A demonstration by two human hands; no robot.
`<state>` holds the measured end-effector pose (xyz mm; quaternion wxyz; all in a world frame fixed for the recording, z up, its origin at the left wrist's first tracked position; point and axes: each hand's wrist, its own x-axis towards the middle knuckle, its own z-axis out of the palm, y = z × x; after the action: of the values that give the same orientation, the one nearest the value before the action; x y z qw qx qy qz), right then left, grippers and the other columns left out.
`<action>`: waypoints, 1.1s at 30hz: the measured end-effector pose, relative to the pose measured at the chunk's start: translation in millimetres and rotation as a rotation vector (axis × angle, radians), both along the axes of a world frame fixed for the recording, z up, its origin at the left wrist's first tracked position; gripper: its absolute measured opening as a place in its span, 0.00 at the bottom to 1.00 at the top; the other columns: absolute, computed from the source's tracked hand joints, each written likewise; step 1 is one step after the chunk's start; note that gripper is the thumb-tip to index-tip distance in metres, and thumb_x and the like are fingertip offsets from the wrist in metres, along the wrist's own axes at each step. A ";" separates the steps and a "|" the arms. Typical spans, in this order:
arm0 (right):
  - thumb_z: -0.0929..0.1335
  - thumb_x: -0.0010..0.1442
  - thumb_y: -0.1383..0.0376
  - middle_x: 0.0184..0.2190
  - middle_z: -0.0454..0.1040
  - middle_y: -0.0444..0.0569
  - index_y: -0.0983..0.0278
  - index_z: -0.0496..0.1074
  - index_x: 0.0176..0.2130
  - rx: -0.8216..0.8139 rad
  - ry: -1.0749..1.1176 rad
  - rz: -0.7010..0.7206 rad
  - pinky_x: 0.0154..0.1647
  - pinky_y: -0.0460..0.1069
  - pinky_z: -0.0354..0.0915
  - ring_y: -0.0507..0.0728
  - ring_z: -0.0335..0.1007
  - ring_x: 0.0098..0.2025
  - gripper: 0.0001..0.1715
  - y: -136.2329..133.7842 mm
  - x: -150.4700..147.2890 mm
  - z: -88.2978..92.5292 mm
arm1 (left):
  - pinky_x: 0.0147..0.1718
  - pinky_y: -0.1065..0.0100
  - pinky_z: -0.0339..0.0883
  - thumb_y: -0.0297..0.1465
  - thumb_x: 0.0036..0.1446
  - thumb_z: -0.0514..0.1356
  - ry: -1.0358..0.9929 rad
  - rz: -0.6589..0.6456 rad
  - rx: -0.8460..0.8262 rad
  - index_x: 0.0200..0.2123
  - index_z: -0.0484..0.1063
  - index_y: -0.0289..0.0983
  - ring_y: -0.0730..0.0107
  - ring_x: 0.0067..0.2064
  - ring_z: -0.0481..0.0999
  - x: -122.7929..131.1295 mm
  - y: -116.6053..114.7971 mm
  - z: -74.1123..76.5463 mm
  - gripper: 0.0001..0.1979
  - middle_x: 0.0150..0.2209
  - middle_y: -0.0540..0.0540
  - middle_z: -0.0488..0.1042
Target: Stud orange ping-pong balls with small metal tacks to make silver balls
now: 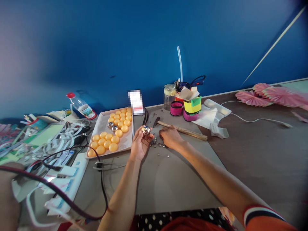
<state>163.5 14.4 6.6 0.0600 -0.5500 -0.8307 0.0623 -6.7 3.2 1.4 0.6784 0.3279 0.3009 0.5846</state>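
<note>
Hands at work beside a tray (100, 121) of orange balls (108, 137)

A person's two bare hands meet over a grey work surface (168, 186), just right of the tray. The left hand (140, 142) is nearest the tray's right edge. Its fingers are closed around a shiny silver ball (146, 130), held raised, just right of the tray. The right hand (171, 137) is farther to the right of the tray, knuckles up, fingers curled down toward the surface. Whether those fingers pinch anything is hidden from view. Between the hands, right of the tray, lies a loose scatter of small metal pieces (157, 144).

Inside the tray, the orange balls sit in two groups, one toward the far end and one toward the near end. Two more silver balls (112, 126) rest among them, touching or nearly so.

A hammer (183, 129) with a wooden handle lies to the right of the tray, beyond the right hand. Past the tray's far right corner stand a glass jar (169, 98) and a yellow container (192, 106). A red-capped bottle (83, 107) leans behind the tray's far left corner. Left of the tray is a tangle of white strips and cords (60, 136). Pink paper fans (276, 95) lie well to the tray's right.
</note>
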 end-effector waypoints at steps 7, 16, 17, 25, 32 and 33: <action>0.60 0.59 0.70 0.40 0.74 0.55 0.65 0.72 0.36 0.045 0.013 0.010 0.44 0.53 0.50 0.59 0.69 0.43 0.13 -2.3 -0.1 3.9 | 0.38 0.66 0.70 0.38 0.52 0.62 0.000 -0.006 0.001 0.45 0.67 0.39 0.73 0.32 0.76 -0.4 0.9 0.1 0.18 0.41 0.43 0.77; 0.62 0.58 0.67 0.41 0.73 0.58 0.66 0.73 0.37 -0.013 -0.072 -0.066 0.43 0.53 0.54 0.60 0.70 0.41 0.11 -0.3 5.9 1.6 | 0.38 0.66 0.70 0.39 0.52 0.62 -0.003 -0.010 0.008 0.45 0.67 0.39 0.74 0.32 0.76 0.1 0.1 0.7 0.18 0.41 0.43 0.77; 0.62 0.57 0.69 0.40 0.74 0.57 0.66 0.73 0.37 -0.017 -0.071 -0.062 0.43 0.53 0.54 0.60 0.70 0.41 0.11 0.5 5.9 0.6 | 0.38 0.66 0.70 0.39 0.52 0.62 -0.006 -0.011 0.009 0.45 0.67 0.39 0.74 0.32 0.76 0.0 0.0 0.7 0.18 0.41 0.43 0.77; 0.60 0.59 0.70 0.38 0.75 0.53 0.65 0.71 0.36 0.067 0.267 -0.082 0.46 0.50 0.56 0.56 0.69 0.43 0.12 2.7 5.0 -7.4 | 0.38 0.66 0.70 0.40 0.52 0.63 0.017 -0.002 0.014 0.45 0.67 0.40 0.74 0.32 0.75 -1.2 1.2 -0.1 0.19 0.41 0.43 0.76; 0.64 0.54 0.62 0.20 0.69 0.41 0.64 0.68 0.34 -0.273 1.237 -0.260 0.32 0.48 0.60 0.51 0.65 0.25 0.08 6.0 -1.6 -6.6 | 0.38 0.67 0.70 0.39 0.52 0.63 0.007 0.005 -0.005 0.45 0.68 0.40 0.74 0.32 0.76 -0.2 0.0 2.0 0.18 0.41 0.44 0.76; 0.66 0.51 0.62 0.19 0.68 0.40 0.64 0.68 0.34 -0.359 1.386 -0.272 0.31 0.48 0.60 0.50 0.64 0.24 0.09 6.9 -2.2 -7.1 | 0.38 0.67 0.70 0.38 0.52 0.63 0.000 0.004 -0.006 0.45 0.68 0.40 0.74 0.32 0.76 -0.1 -0.2 2.3 0.17 0.41 0.44 0.76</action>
<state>161.3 21.3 -0.5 0.4885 -0.4840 -0.5033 0.5233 -6.8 3.0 3.6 0.6783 0.3253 0.3029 0.5850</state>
